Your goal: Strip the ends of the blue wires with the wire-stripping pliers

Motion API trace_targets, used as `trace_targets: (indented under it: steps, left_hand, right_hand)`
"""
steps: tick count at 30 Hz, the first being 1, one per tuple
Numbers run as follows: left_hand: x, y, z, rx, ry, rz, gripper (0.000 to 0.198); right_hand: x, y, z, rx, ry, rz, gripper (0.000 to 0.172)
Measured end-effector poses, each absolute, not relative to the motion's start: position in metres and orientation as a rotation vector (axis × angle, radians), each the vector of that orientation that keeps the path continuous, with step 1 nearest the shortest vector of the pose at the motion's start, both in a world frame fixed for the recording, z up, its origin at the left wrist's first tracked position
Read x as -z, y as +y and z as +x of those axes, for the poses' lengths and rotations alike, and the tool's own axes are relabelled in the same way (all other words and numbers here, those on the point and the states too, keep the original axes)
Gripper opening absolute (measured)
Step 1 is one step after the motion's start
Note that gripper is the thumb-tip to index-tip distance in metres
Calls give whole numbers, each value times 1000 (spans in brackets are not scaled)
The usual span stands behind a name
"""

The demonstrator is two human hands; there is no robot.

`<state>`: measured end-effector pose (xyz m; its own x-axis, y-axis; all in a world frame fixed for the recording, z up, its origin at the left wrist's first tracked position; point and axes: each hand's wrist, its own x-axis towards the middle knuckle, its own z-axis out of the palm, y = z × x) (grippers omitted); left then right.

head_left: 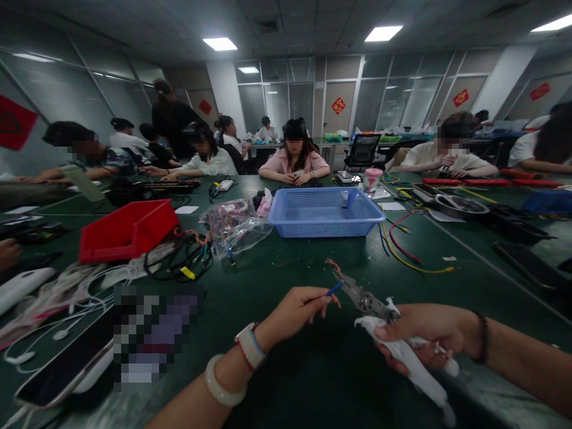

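Note:
Between the fingers of my left hand (313, 304) is a short blue wire (334, 288), its far end pointing up and away. Frayed copper strands (331, 263) show just beyond that end. My right hand (417, 336) is wrapped round a pair of wire strippers (367, 301), whose grey jaws reach left to the blue wire and touch or nearly touch it. White tissue or cloth (413, 363) covers the tool's handles inside the grip. Whether the jaws are fully closed on the wire is too small to tell.
A blue basket (315, 228) stands ahead, with a bag of wires (236, 220) and a red bin (129, 229) to its left. Yellow and red cables (404, 253) lie to the right. A phone (71, 351) and white earphone cords rest at left. Several people sit around the table.

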<state>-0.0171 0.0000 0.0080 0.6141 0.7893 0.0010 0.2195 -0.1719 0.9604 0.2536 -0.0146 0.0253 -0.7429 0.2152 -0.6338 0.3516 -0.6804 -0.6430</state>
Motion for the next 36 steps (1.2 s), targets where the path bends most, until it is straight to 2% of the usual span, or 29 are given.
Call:
trace_targets:
  steps: [5,9,20,25,29,33,36]
  left_hand:
    - [-7,2,-17,-685,1032,1799,37]
    - [-11,1,-19,-727,1164,1946,31]
    - [-9,4,-21,-779,1211,1958,36]
    - [-9,8,-23,-790,1259,1899,41]
    - [-13,6,-22,-730,1205,1903,41]
    - [-14,4,-20,-631,1159,1920,36]
    - [-13,4,-20,-552,1134,1852,37]
  right_hand:
    - [-27,-20,238,2782,1113,1282,30]
    - [-31,-18,237,2851,1145,1279,31]
    - [-35,-15,256,2647,1269,1414,36]
    - [-48,-12,277,2041,1600,1533,33]
    - [-62,-3,287,1481,2169,1722,36]
    - [-61,11,277,755,2797,1937,31]
    - [-47,19,265,257,3078,1901,38]
